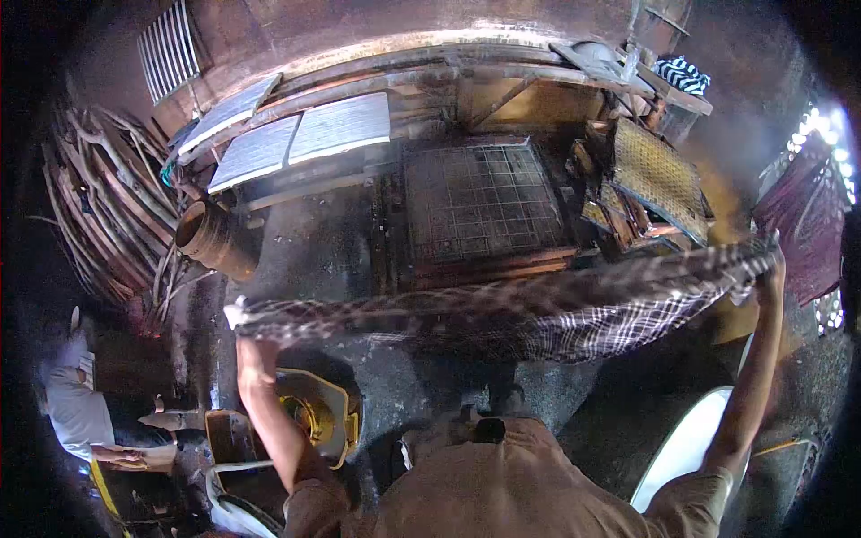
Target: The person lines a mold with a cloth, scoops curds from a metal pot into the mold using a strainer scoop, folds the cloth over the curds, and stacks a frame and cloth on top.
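Observation:
A dark checked cloth [596,330] with white lines is stretched wide in front of my body, its middle sagging and partly smeared by motion. My left hand [256,348] is closed on its left end, with a whitish bunched corner above the fingers. At the far right, my raised right hand [769,271] grips the other end. Both arms are spread apart. Beyond the cloth, a wire grid [480,202] lies over a low dark frame on the floor; the cloth hides part of the floor in front of it.
Stacked branches [108,188] and a rusty drum [215,238] stand left. Pale rectangular sheets [341,130] lean at the back. A yellow patterned panel [655,170] tilts right. A yellow-rimmed container [345,403] and white oval surface [686,453] flank me. Another person [79,408] is at left.

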Demonstrator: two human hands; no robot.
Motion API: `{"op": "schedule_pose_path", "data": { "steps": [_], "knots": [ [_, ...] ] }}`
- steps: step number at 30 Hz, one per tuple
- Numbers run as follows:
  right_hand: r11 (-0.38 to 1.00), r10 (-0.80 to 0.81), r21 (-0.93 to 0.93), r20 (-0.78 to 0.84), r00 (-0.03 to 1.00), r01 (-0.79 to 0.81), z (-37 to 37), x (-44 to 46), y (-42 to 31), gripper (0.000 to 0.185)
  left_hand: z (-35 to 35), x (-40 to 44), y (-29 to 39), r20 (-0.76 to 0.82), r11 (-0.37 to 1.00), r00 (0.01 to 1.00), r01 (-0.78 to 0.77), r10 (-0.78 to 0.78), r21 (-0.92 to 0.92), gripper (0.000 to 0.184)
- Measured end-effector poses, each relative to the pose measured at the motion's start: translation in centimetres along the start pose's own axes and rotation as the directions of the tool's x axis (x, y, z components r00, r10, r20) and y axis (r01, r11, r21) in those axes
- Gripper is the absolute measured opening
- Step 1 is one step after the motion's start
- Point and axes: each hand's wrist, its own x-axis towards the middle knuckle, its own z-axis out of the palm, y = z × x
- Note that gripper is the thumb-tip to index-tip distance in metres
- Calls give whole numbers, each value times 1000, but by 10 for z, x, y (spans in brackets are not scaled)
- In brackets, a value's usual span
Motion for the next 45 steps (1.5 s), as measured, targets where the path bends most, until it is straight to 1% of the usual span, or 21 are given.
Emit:
{"op": "schedule_pose_path", "data": {
  "steps": [2, 6, 8, 11, 13, 15, 17, 21, 23, 28, 31, 33, 34, 35, 36, 37, 38, 41, 43, 44, 45],
  "knots": [
    [998, -69, 10, -44, 997, 70, 3, 4, 5, 28, 39, -29, 18, 22, 951, 1000, 18, -12, -310, 50],
    [986, -164, 20, -58, 985, 166, 16, 47, 8, 29, 115, -49, 40, -182, 887, 975, -191, 124, -420, 46],
    [980, -192, 39, -44, 980, 194, 28, 76, 5, 30, 104, -13, 55, 116, 678, 981, -23, 158, -735, 36],
    [973, -222, 63, 2, 975, 222, 52, 123, -5, 32, 105, 30, 84, 454, 252, 804, 382, 385, -889, 21],
    [967, -241, 88, 31, 970, 237, 69, 149, -9, 33, 151, 40, 111, 593, 614, 616, 215, 518, -759, 20],
    [962, -257, 113, 52, 965, 250, 87, 173, -14, 34, 165, 62, 136, 444, 858, 773, -244, 453, -452, 22],
    [956, -269, 138, 74, 960, 257, 105, 195, -20, 35, 223, 67, 159, -103, 870, 922, -387, 373, -307, 30],
    [947, -281, 187, 91, 955, 260, 116, 216, -21, 38, 244, 91, 175, 428, 881, 771, -431, 473, -196, 35],
    [947, -272, 202, 93, 958, 249, 116, 216, -28, 39, 262, 87, 184, 266, 877, 839, -478, 474, -54, 37],
    [965, -212, 177, 81, 974, 196, 125, 213, -56, 43, 265, 89, 205, 262, 937, 918, -332, 297, 104, 43],
    [970, -228, 130, 227, 947, 203, 103, 251, -67, 36, 250, 113, 224, 335, 945, 932, -225, 139, 235, 44],
    [939, -345, 99, 270, 899, 331, 111, 234, -79, 38, 245, 118, 233, 417, 911, 891, -312, 181, 270, 61],
    [915, -401, 88, 290, 869, 393, 116, 225, -85, 38, 246, 120, 238, 386, 929, 918, -217, 90, 300, 62],
    [957, -276, 140, 167, 946, 255, 146, 159, -115, 38, 249, 121, 245, 351, 938, 936, -125, 4, 322, 64],
    [959, -282, 74, 168, 944, 273, 143, 166, -116, 36, 251, 113, 244, 314, 951, 949, -103, 6, 293, 65],
    [957, -286, 9, 169, 943, 289, 141, 174, -110, 34, 246, 110, 242, 434, 934, 899, -202, 57, 296, 66],
    [947, -301, -38, 234, 924, 319, 147, 159, -114, 32, 237, 129, 235, 457, 946, 889, -128, -24, 297, 66],
    [984, -175, 7, 116, 978, 176, 174, 168, -99, 30, 251, 139, 224, 411, 943, 908, -65, -79, 325, 69],
    [963, -262, 30, 349, 900, 269, 176, 187, -82, 27, 277, 126, 223, 328, 931, 939, -23, -106, 365, 74],
    [995, -93, 24, 6, 996, 93, 191, 188, -80, 24, 281, 136, 222, 304, 934, 940, 40, -156, 354, 73],
    [995, -95, 16, 1, 995, 95, 199, 188, -85, 24, 285, 154, 211, 280, 933, 936, 111, -214, 342, 73]
  ]
}}
